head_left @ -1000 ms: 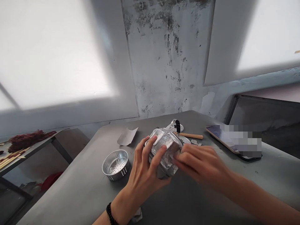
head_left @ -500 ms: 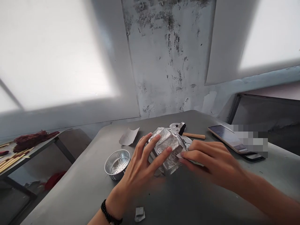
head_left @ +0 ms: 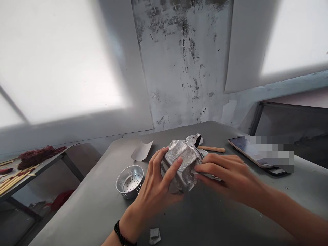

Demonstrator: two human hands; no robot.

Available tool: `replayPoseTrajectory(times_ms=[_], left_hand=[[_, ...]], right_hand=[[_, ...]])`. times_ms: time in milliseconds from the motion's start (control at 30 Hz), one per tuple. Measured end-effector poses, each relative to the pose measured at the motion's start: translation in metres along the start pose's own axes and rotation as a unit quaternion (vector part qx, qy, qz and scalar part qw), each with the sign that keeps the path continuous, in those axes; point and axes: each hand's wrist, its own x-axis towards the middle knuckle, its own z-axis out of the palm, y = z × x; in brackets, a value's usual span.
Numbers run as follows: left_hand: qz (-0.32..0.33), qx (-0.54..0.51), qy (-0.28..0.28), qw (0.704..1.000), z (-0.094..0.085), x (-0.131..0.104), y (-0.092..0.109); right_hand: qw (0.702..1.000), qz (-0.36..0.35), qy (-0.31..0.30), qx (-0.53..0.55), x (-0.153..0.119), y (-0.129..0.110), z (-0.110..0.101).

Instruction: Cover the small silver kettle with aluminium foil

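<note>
My left hand point(head_left: 156, 181) is wrapped round the left side of a silver, faceted metal pot point(head_left: 183, 159) with a crinkled, foil-like surface. Its thumb lies across the front face, and the fingers reach behind the upper left edge. At the pot's right corner, my right hand point(head_left: 225, 174) is closed in a pinch, its fingertips against the metal. What sits between those fingertips is hidden. A curved strap with a dark part point(head_left: 197, 139) shows at the top of the pot. Left of my hands stands a round perforated metal cup point(head_left: 130, 181).
Behind the pot lie a wooden handle point(head_left: 212, 149) and shiny round metal pieces. A curled grey sheet point(head_left: 142, 150) rests at the back left, a small folded scrap point(head_left: 154, 235) at the front. A phone point(head_left: 246, 150) lies at right. Dark red yarn point(head_left: 41, 155) sits on a side table.
The pot has turned slightly in my left hand, whose thumb has shifted left across it. A pale bit at my right fingertips no longer shows clearly. The view has shifted a little.
</note>
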Motion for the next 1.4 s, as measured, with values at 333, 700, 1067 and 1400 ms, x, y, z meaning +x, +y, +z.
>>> replayPoseTrajectory(times_ms=[333, 700, 1067, 1400], left_hand=[[0.006, 0.008, 0.009, 1.0, 0.003, 0.0, -0.002], [0.013, 0.021, 0.016, 1.0, 0.006, -0.001, 0.003], [0.013, 0.016, 0.005, 1.0, 0.004, 0.0, 0.002], [0.013, 0.016, 0.006, 1.0, 0.004, 0.0, 0.002]], right_hand=[[0.999, 0.007, -0.014, 0.032, 0.003, -0.006, 0.003], [0.999, 0.004, -0.017, 0.046, 0.007, -0.016, 0.004], [0.999, -0.012, -0.011, 0.03, 0.008, -0.015, 0.001], [1.0, 0.006, -0.018, 0.023, 0.001, -0.006, 0.003]])
